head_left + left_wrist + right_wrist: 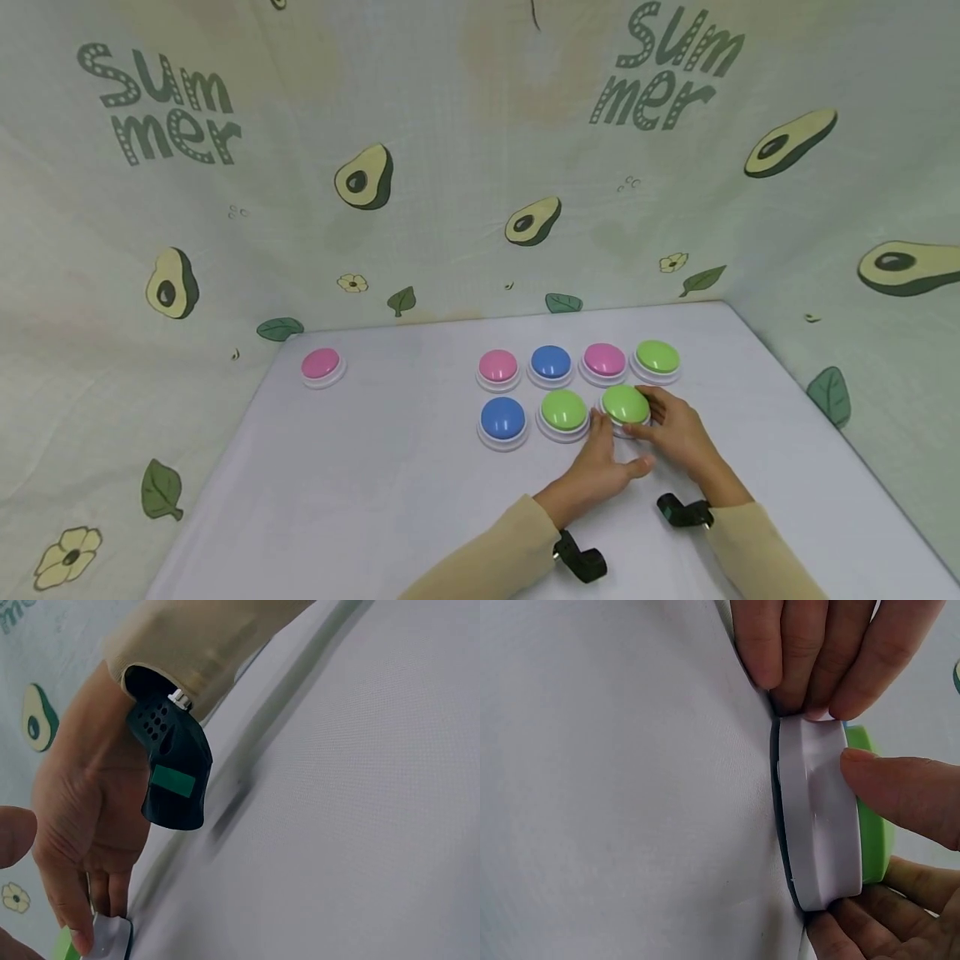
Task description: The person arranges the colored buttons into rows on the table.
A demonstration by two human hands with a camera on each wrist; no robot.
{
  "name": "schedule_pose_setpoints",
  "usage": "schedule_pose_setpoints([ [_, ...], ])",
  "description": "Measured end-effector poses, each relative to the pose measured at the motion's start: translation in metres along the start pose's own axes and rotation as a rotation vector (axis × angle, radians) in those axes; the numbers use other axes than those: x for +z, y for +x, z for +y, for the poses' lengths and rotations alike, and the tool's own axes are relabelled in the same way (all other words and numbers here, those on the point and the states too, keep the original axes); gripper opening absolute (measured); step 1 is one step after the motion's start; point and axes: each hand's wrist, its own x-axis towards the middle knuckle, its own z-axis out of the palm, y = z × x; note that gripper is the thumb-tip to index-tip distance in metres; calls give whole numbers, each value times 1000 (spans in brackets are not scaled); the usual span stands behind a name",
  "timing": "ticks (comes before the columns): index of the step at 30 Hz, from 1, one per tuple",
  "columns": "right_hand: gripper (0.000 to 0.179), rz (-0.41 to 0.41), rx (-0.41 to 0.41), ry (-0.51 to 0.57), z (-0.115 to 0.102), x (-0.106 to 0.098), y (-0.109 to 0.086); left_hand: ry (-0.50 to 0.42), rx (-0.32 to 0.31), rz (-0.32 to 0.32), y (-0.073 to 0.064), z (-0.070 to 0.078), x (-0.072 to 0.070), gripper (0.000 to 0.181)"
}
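A round push button [626,403] with a green dome and white base sits at the right end of the front row. My right hand [681,435] holds it from the right, thumb at the near side and fingers round the far side. On the button's left edge rest the fingertips of my left hand [598,472], fingers straight and thumb stretched out. Seen from the right wrist, the white base [821,817] stands between both sets of fingers, flat on the white tabletop [630,787]. The left wrist view shows only part of that base [111,937].
Left of the held button are a green button [564,411] and a blue button [502,418]. Behind runs a row: pink [498,366], blue [551,362], pink [604,359] and green [657,357] buttons. Another pink button [321,364] lies at the far left corner. Printed cloth [450,167] hangs behind.
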Motion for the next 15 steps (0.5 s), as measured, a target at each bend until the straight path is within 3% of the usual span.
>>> schedule_pose_setpoints([
  [15, 76, -34, 9, -8, 1, 0, 3, 80, 5, -20, 0, -6, 2, 96],
])
